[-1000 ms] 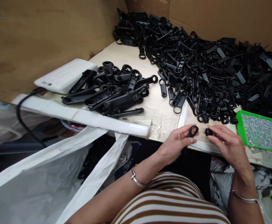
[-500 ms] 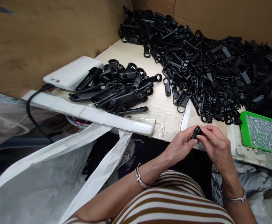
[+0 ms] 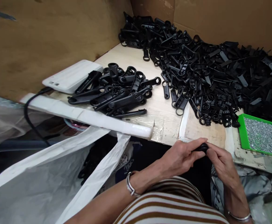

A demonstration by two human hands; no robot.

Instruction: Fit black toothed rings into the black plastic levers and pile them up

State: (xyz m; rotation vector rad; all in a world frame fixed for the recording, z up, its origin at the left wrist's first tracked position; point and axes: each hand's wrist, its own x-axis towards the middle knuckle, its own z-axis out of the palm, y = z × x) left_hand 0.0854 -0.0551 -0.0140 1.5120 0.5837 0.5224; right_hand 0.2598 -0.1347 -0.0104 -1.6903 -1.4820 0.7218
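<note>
Between my two hands is a small black plastic part [image 3: 202, 147], mostly covered by fingers. My left hand [image 3: 184, 155] pinches it from the left, thumb below and index finger above. The fingertips of my right hand [image 3: 221, 158] close on its right end. Both hands are just in front of the table's near edge. Beyond them lies a heap of small black toothed rings [image 3: 214, 112], which runs into a large pile of black plastic handle-shaped parts [image 3: 185, 62]. A smaller group of black handle-shaped parts [image 3: 119, 90] rests to the left.
A green tray [image 3: 242, 132] of small metal pins or screws [image 3: 264, 133] stands at the right. On the left are a white box [image 3: 72, 74] with a black cable [image 3: 26, 112], a white foam strip [image 3: 91, 115] along the edge, and a white bag [image 3: 44, 174] below it.
Both hands have come down and nearer to my body with the black part. My left hand has turned, its index finger now stretched along the top of the part.
</note>
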